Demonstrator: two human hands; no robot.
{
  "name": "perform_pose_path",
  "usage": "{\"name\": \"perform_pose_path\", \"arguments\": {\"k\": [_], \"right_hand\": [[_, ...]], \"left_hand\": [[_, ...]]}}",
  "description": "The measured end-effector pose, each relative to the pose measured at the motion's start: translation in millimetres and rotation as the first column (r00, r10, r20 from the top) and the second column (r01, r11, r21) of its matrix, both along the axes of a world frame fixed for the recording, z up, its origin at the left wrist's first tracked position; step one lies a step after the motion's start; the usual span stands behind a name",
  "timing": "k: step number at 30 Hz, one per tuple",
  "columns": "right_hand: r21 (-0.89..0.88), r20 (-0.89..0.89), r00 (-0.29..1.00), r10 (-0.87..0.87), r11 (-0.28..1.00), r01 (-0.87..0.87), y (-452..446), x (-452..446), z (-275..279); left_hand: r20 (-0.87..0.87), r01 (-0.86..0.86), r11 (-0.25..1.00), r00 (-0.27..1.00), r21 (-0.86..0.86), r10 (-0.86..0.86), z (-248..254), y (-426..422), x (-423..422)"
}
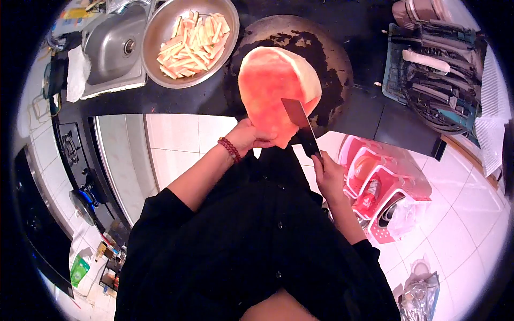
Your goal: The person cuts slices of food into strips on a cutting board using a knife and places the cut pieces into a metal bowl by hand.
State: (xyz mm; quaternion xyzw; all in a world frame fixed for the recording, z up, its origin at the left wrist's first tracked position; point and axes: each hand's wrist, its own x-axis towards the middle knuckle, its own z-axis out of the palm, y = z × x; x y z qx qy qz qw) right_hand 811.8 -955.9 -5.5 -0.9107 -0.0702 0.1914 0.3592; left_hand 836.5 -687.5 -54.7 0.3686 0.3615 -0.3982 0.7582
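A large hollowed piece of watermelon rind [262, 85], pale-edged with pinkish-red flesh inside, rests over the round dark cutting board [334, 64]. My left hand [246, 138], with a beaded bracelet at the wrist, grips the rind's near edge, fingers closed on it. In my right hand [328, 174] is the handle of a cleaver [301, 124]. The cleaver's broad blade lies against the near right part of the rind. Exactly how deep the blade sits in it I cannot tell.
A steel bowl [234, 45] with many cut rind strips [193, 45] stands left of the board, beside a sink [115, 59]. At the right is a rack of cutlery [439, 80]. Pink-and-white baskets [383, 187] stand below the counter on the right.
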Motion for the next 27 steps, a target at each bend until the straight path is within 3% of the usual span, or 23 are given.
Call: {"name": "perform_pose_path", "arguments": {"k": [23, 26, 27], "right_hand": [[-0.052, -0.041, 0.999, -0.001, 0.999, -0.001, 46.2, 10.2, -33.2], [-0.005, -0.031, 0.999, -0.024, 1.000, 0.024, 47.0, 9.6, -35.0], [-0.002, -0.031, 0.999, -0.028, 1.000, 0.028, 47.5, 10.0, -34.4]], "left_hand": [[0.025, 0.054, 0.997, 0.998, -0.060, -0.052, 2.4, 9.1, 3.1], [0.021, 0.149, 0.988, 0.988, 0.051, -0.150, 6.4, 16.0, 6.9], [0.051, 0.088, 0.978, 0.994, 0.191, -0.099, 2.5, 20.3, 7.5]]}}
